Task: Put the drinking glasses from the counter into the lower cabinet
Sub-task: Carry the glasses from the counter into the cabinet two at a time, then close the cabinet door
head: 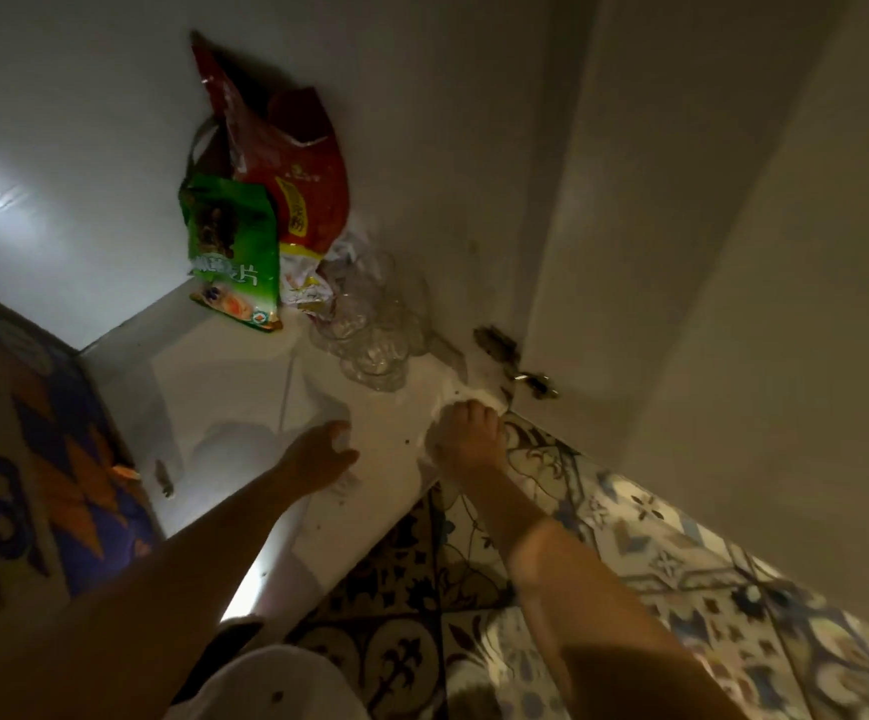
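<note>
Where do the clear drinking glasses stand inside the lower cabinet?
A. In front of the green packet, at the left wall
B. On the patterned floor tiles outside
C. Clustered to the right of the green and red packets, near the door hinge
C: the drinking glasses cluster on the cabinet floor right of the green packet and red packet, near the hinge.

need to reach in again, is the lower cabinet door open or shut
Open: the door is swung out to the right on its hinge, and the cabinet floor with clear glasses is exposed.
</note>
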`<state>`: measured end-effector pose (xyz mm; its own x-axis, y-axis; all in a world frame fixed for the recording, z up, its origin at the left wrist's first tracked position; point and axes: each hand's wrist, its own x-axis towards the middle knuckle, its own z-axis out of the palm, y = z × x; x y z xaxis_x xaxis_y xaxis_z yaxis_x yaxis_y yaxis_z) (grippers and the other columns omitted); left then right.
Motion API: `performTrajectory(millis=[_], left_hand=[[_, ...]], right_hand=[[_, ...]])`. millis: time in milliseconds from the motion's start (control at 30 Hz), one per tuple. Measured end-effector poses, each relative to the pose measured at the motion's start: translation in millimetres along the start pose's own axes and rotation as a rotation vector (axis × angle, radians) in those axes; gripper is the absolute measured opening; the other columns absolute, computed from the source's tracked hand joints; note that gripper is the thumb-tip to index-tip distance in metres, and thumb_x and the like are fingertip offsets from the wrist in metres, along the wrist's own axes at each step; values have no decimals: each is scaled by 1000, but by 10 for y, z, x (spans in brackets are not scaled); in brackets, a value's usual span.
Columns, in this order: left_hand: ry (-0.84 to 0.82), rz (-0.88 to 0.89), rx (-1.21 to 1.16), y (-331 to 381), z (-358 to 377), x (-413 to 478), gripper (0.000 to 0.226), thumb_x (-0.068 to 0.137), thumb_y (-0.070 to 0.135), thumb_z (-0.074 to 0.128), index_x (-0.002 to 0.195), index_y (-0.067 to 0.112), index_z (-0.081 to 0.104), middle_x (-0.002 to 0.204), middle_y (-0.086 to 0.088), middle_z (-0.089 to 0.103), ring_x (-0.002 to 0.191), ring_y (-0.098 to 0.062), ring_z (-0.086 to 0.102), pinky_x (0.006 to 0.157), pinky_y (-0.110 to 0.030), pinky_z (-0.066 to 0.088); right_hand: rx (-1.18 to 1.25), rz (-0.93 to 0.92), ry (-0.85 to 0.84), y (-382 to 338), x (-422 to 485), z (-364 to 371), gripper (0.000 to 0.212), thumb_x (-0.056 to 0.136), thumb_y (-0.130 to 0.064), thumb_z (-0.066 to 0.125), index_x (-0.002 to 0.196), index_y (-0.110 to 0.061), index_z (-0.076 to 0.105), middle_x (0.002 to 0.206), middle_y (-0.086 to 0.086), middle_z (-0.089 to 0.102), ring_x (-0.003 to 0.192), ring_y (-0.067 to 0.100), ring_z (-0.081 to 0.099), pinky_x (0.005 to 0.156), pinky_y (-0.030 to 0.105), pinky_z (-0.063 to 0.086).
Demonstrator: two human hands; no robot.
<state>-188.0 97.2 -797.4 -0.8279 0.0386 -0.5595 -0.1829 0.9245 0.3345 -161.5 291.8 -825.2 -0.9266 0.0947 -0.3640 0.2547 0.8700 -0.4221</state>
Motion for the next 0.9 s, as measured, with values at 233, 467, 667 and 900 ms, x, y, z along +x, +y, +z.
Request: performTrajectory(millis=[233, 467, 667, 900], left_hand=[[-305, -41, 122, 374, 132, -1185, 57, 94, 30, 48, 142, 6, 31, 151, -13, 33, 136, -26, 36, 110, -30, 31], [-610, 121, 178, 1050, -165, -2312, 36, 95, 28, 45, 124, 10, 53, 129, -12, 55, 118, -27, 52, 91, -27, 41], [-653, 65, 311, 1622, -910, -3100, 41, 91, 39, 43, 125, 17, 50, 134, -11, 51, 119, -26, 50, 100, -34, 40], [-710, 172, 373, 2372, -1843, -3862, 43, 96, 35, 37, 124, 7, 53, 133, -15, 53, 121, -29, 50, 101, -35, 38]], right_hand=[[-14, 162, -573, 324, -1301, -402, 81, 89, -48, 48, 152, -13, 11, 160, 13, -1, 147, 33, -2, 121, 46, 7], [40, 291, -701, 269, -2292, -1398, 79, 86, -54, 52, 148, -14, 24, 160, 12, 11, 147, 33, 9, 119, 47, 16], [-53, 291, -784, -48, -2868, -2375, 78, 87, -54, 52, 147, -10, 28, 155, 15, 26, 142, 33, 25, 116, 45, 26], [-89, 275, -819, -402, -3344, -3601, 67, 92, -48, 47, 140, -3, 40, 146, 17, 42, 132, 33, 43, 109, 37, 37]])
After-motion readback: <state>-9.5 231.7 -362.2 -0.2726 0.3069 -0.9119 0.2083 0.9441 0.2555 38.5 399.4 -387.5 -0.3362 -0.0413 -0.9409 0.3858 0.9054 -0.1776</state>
